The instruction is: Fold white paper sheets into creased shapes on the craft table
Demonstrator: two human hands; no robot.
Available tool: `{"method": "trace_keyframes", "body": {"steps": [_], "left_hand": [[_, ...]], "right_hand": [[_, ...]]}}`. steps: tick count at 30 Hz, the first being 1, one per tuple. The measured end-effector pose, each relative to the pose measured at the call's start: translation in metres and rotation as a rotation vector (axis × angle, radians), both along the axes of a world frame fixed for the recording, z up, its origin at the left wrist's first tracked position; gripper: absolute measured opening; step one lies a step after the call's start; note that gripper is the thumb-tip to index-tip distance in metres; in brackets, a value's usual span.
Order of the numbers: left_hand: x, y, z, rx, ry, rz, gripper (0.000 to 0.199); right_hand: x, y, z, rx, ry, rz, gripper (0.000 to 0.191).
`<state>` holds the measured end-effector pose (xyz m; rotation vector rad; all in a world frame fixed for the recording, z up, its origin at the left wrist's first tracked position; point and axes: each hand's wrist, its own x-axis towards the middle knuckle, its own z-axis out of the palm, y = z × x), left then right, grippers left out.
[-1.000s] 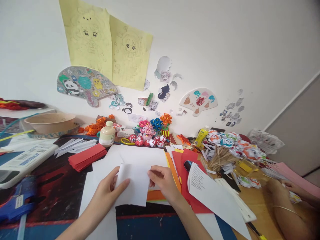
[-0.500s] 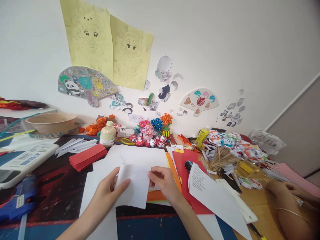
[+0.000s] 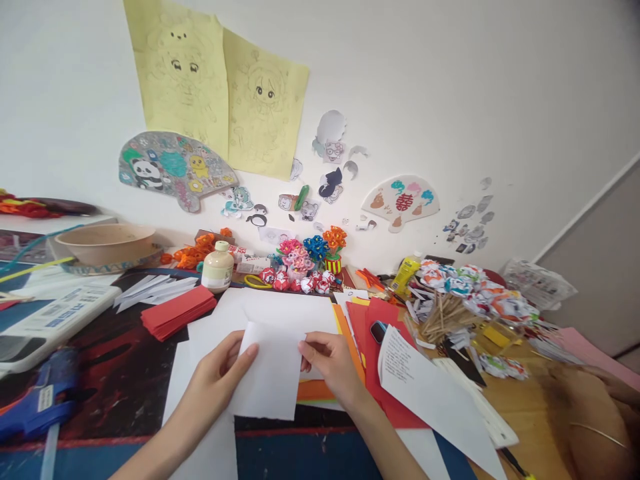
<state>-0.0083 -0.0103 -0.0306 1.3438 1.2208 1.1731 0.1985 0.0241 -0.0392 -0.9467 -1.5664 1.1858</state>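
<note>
Head view: take the white paper sheet (image 3: 275,377), held near the middle of the workspace, as the clock centre. The left hand (image 3: 220,373) is closed in a pinch on its left side, thumb in front, fingers behind. The right hand (image 3: 327,363) is closed with thumb and curled fingers at the upper right edge. Markings, by position:

- 1 o'clock: fan-shaped board (image 3: 401,203) on the wall, bearing the red character 囍.
- 3 o'clock: written sheet (image 3: 430,393); text lines too small to read.
- 9 o'clock: blue glue gun (image 3: 55,387); white label, illegible.
- 10 o'clock: red paper strips (image 3: 179,313), stacked.
- 11 o'clock: cream bottle (image 3: 217,268); label illegible.
- 2 o'clock: yellow bottle (image 3: 406,272); label illegible.
</note>
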Motion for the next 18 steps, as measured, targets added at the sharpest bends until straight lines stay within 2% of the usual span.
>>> {"method": "trace_keyframes", "body": {"steps": [5, 18], "left_hand": [[-0.005, 0.0026, -0.0023, 0.03, -0.046, 0.044, 0.044], [-0.0053, 0.0015, -0.0012, -0.036, -0.107, 0.022, 0.043]], "right_hand": [[0.0001, -0.0008, 0.0001, -0.005, -0.007, -0.003, 0.033], [-0.0007, -0.0005, -0.0015, -0.035, 0.019, 0.017, 0.031]]}}
